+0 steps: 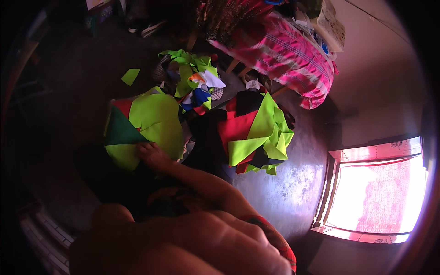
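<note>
A patchwork cloth [158, 121] of lime green, dark green and red pieces is spread at the left, over what seems to be my lap. My right hand [153, 156] rests at its near edge, where the dark green meets the lime, its fingers curled onto the cloth. A large bare-skin shape [192, 243], very close to the camera, fills the bottom; it may be my left hand or arm, and no fingers can be made out. Behind my right forearm a dim skin-toned patch [169, 197] is lost in shadow.
Lime, red and black cloth pieces [256, 133] are heaped to the right. Farther off lies a pile of mixed scraps [197, 78], with one lime scrap [130, 76] on the floor. A pink checked cloth [284, 55] drapes over furniture. A bright window [376, 195] is at the right.
</note>
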### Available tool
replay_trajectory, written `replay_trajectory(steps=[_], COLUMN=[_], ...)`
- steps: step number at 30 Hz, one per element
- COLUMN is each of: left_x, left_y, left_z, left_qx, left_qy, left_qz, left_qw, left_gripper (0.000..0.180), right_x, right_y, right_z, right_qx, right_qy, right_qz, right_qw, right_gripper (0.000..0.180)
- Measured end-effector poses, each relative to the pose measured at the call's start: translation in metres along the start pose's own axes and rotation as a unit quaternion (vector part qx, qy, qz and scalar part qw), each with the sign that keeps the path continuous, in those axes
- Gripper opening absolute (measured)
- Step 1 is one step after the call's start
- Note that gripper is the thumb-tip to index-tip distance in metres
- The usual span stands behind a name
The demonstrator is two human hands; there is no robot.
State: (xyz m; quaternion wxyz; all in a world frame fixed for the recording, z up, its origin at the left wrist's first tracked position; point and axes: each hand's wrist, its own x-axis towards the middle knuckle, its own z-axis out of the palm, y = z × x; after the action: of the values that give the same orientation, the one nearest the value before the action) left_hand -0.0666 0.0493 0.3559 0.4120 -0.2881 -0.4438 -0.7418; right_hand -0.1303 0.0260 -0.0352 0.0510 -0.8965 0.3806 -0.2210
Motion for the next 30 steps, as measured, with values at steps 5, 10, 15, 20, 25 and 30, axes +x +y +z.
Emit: replay_trajectory(steps=[5, 10, 15, 20, 25, 30], left_x=[0.002, -0.001, -0.004, -0.01, -0.053, -0.201], left_y=[0.0, 0.001, 0.003, 0.006, 0.006, -0.038], left_z=[0.0, 0.002, 0.01, 0.007, -0.053, -0.188], left_qx=[0.005, 0.014, 0.041, 0.075, 0.334, 0.654], left_qy=[0.003, 0.015, 0.033, 0.078, 0.213, 0.357], left_qz=[0.007, 0.017, 0.025, 0.058, 0.014, -0.289], left_qw=[1.0, 1.0, 0.998, 0.992, 0.918, 0.602], left_gripper=[0.028, 0.026, 0.024, 0.022, 0.02, 0.028], right_x=[-0.001, -0.001, 0.004, -0.001, -0.007, 0.007], right_y=[0.002, -0.001, -0.005, -0.004, 0.003, -0.005], right_z=[-0.003, -0.002, -0.006, -0.002, 0.008, -0.024], right_qx=[0.002, 0.007, 0.025, 0.023, -0.002, 0.106], right_qy=[0.007, -0.002, -0.062, -0.037, 0.044, -0.047], right_qz=[0.008, 0.019, 0.02, 0.025, 0.019, 0.043], right_qw=[1.0, 1.0, 0.998, 0.999, 0.999, 0.992], right_gripper=[0.028, 0.028, 0.035, 0.032, 0.028, 0.033])
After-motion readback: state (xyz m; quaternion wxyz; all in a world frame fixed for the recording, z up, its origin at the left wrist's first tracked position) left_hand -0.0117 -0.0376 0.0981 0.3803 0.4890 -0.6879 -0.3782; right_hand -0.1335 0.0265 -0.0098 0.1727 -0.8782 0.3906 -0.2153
